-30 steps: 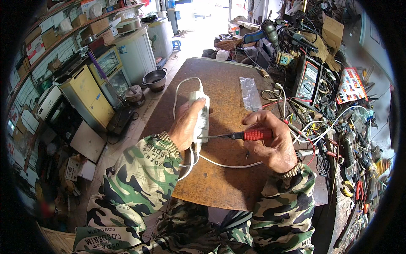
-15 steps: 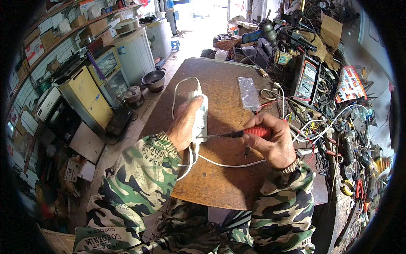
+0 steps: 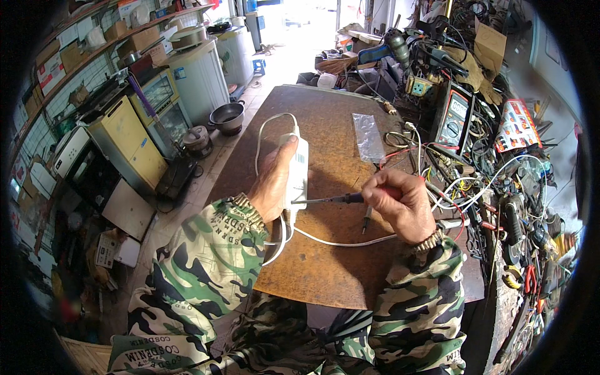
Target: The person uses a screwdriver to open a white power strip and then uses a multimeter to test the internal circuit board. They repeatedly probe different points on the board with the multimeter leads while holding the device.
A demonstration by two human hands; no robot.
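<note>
My left hand (image 3: 272,181) is wrapped around a white power adapter (image 3: 300,169), thumb along its top face. A thin white cable loops out of its far end, and thicker white cables leave the near end. My right hand (image 3: 403,203) is closed on a screwdriver (image 3: 322,200); its handle, red in the earlier frame, is now mostly covered by my fingers. The blade points left, and its tip meets the adapter's near end. Whether it sits in a screw hole is too small to tell. Under the right hand lies a thin, dark-tipped rod (image 3: 366,222).
The brown wooden table (image 3: 331,269) carries a clear plastic bag (image 3: 369,137). Tangled wires and tools crowd its right side, with a multimeter (image 3: 453,122) standing among them. Appliances and a dark pot (image 3: 227,116) stand on the floor at left.
My right-hand fingers have shifted on the screwdriver handle, covering its red part, and the hand has turned. The adapter tilts slightly differently in my left hand. The blade tip stays at its near end.
</note>
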